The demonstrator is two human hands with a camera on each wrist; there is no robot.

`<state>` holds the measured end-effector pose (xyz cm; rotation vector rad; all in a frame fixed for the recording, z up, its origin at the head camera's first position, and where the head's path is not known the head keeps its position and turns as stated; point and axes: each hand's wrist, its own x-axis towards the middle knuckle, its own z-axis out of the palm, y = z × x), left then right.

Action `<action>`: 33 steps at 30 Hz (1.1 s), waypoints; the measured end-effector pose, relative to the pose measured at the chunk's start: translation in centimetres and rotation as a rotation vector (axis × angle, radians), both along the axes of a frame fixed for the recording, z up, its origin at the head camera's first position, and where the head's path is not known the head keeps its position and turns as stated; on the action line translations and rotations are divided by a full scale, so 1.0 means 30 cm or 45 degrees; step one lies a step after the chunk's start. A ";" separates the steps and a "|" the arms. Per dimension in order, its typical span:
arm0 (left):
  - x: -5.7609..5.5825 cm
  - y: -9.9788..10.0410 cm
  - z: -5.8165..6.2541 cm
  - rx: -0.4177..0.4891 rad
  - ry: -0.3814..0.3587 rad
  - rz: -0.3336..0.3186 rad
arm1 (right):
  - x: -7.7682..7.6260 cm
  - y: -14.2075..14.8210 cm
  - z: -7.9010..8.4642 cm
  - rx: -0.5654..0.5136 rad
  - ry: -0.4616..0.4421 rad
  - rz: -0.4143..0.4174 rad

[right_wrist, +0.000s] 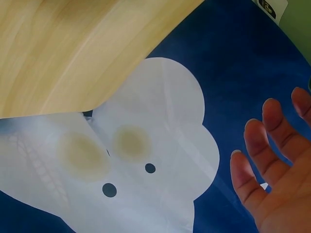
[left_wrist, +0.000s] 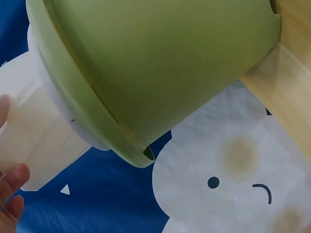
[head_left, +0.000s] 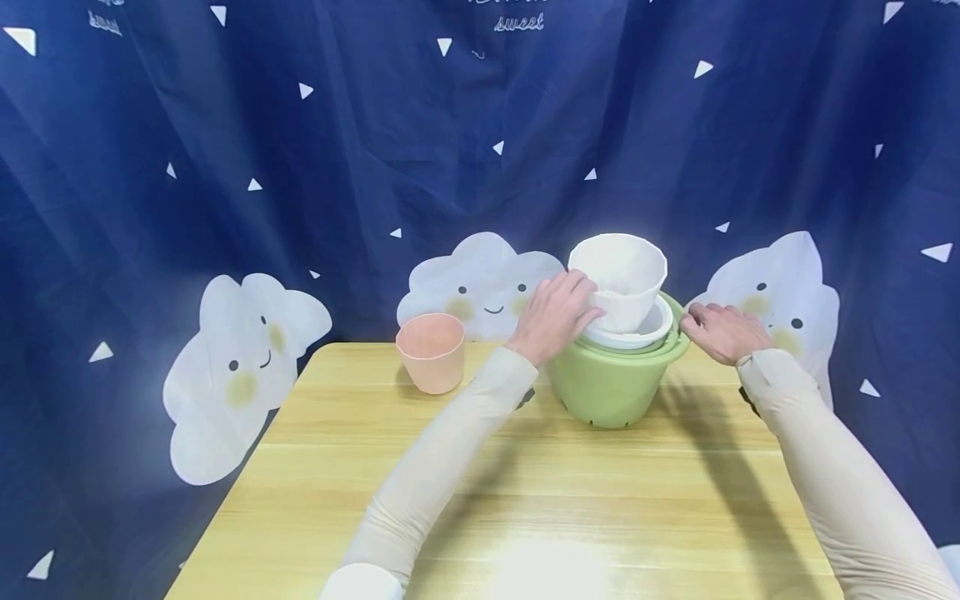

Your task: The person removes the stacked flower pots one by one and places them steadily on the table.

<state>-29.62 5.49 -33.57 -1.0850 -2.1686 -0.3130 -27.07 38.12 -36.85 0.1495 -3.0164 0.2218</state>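
Note:
A white faceted flowerpot stands at the top of a stack, leaning slightly. My left hand grips its left side; in the left wrist view fingertips lie against its wall. Under it is a white round-rimmed pot, nested in a large green flowerpot. The green pot's wide rim shows close up in the left wrist view. My right hand is beside the green pot's right rim, and its loosely bent, spread fingers hold nothing in the right wrist view.
A pink faceted flowerpot stands left of the stack on the wooden table. Close behind the table's far edge hangs a dark blue curtain printed with white clouds and triangles.

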 end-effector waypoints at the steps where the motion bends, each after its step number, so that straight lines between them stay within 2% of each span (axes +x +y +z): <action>1: -0.001 -0.002 0.003 0.002 0.008 0.007 | 0.000 0.001 0.000 0.000 -0.001 0.000; 8: 0.004 -0.018 0.027 0.051 0.047 0.017 | -0.001 0.003 -0.003 0.000 0.003 0.002; 17: 0.010 -0.045 0.049 0.097 0.048 0.023 | 0.005 -0.004 0.006 0.001 -0.010 0.002; 23: 0.014 -0.072 0.069 0.138 0.101 0.007 | 0.005 -0.003 0.003 0.003 -0.017 0.008; 28: 0.006 -0.101 0.088 0.160 0.147 0.015 | 0.002 -0.001 0.002 0.009 -0.020 0.003; 33: -0.008 -0.140 0.086 0.167 0.132 0.031 | 0.002 0.003 0.001 0.015 -0.027 0.000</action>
